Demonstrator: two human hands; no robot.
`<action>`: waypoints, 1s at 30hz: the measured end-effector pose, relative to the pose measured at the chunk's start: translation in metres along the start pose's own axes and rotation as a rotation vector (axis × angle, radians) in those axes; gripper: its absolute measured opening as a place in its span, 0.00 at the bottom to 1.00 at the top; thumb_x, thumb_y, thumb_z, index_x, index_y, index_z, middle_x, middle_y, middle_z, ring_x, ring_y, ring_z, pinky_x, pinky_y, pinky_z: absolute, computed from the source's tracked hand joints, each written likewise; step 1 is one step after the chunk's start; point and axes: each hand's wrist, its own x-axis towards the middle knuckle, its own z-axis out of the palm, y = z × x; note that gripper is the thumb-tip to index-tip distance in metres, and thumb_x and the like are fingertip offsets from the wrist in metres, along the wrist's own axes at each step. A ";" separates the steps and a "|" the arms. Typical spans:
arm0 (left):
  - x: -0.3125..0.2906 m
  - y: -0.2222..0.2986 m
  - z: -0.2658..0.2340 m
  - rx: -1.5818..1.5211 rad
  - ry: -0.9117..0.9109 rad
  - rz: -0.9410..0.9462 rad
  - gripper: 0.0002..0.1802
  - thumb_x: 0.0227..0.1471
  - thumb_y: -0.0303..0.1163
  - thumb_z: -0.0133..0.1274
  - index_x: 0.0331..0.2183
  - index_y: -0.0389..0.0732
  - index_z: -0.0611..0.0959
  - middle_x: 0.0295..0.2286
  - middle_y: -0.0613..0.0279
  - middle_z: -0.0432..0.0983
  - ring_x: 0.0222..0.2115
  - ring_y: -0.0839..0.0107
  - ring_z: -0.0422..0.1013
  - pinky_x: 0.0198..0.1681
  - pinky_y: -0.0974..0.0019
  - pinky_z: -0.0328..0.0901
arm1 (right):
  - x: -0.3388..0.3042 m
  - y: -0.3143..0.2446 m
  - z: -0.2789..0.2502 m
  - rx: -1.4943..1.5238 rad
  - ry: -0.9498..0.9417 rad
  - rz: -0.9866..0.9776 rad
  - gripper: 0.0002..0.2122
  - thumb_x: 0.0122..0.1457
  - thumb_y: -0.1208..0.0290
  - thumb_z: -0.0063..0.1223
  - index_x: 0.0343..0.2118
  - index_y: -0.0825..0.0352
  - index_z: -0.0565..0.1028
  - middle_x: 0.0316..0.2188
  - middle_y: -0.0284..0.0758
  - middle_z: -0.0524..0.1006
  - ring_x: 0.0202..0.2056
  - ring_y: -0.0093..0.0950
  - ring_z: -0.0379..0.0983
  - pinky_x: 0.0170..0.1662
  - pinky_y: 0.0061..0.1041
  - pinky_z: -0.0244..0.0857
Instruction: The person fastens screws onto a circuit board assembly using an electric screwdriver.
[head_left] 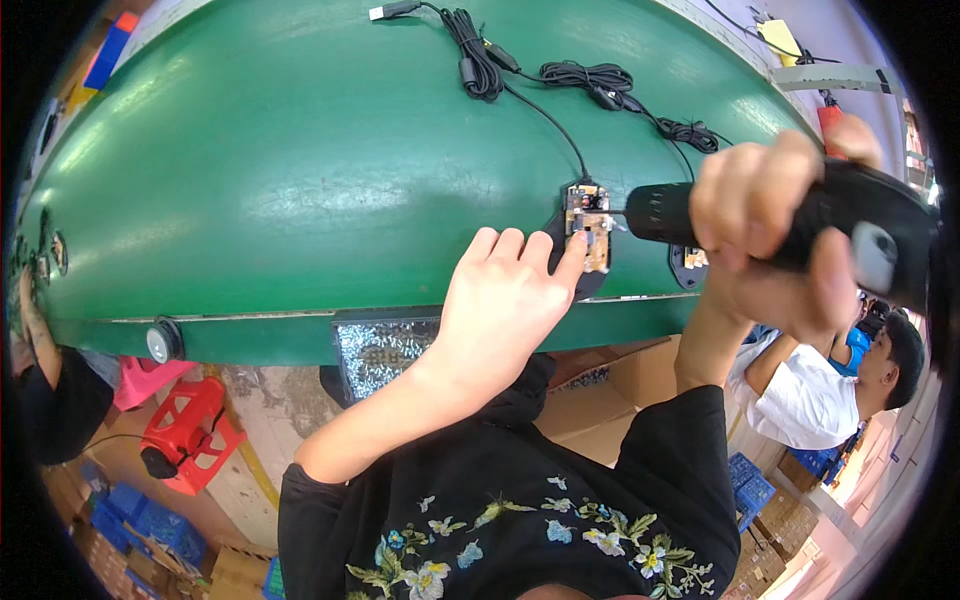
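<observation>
An opened computer mouse (588, 225) lies on the green surface, its circuit board bare in a black base and a cable leaving its far end. My left hand (515, 300) rests over its near left side, holding it down with a fingertip on the board; the thumb is hidden. My right hand (770, 220) is wrapped round a black electric screwdriver (660, 212), held sideways. Its thin bit points left and reaches over the board's upper part; whether it touches a screw is too small to tell.
Bundled black cables (478, 60) lie beyond the mouse. Another board in a black base (692, 262) is partly behind my right hand. A tray of screws (385, 350) sits at the near edge, by a round knob (164, 340). A person in white (805, 395) is at right.
</observation>
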 end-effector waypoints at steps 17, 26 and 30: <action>-0.031 -0.034 -0.033 -0.496 0.531 0.080 0.18 0.36 0.13 0.66 0.35 0.33 0.87 0.28 0.57 0.84 0.29 0.61 0.82 0.35 0.64 0.73 | 0.021 -0.022 0.037 0.276 -0.318 0.018 0.13 0.57 0.67 0.65 0.18 0.66 0.78 0.17 0.30 0.77 0.16 0.18 0.74 0.25 0.14 0.79; -0.038 -0.042 -0.033 -0.557 0.420 0.076 0.20 0.38 0.15 0.58 0.39 0.33 0.85 0.32 0.56 0.82 0.35 0.58 0.80 0.39 0.60 0.72 | 0.014 -0.009 0.036 0.301 -0.341 0.088 0.24 0.52 0.63 0.73 0.40 0.62 0.64 0.22 0.31 0.77 0.20 0.25 0.77 0.28 0.22 0.77; -0.036 -0.044 -0.030 -0.512 0.405 0.033 0.18 0.40 0.15 0.60 0.38 0.34 0.85 0.31 0.59 0.83 0.34 0.61 0.80 0.39 0.61 0.72 | 0.021 -0.005 0.048 0.231 -0.324 0.131 0.34 0.50 0.60 0.76 0.50 0.60 0.58 0.29 0.33 0.76 0.28 0.30 0.78 0.34 0.29 0.75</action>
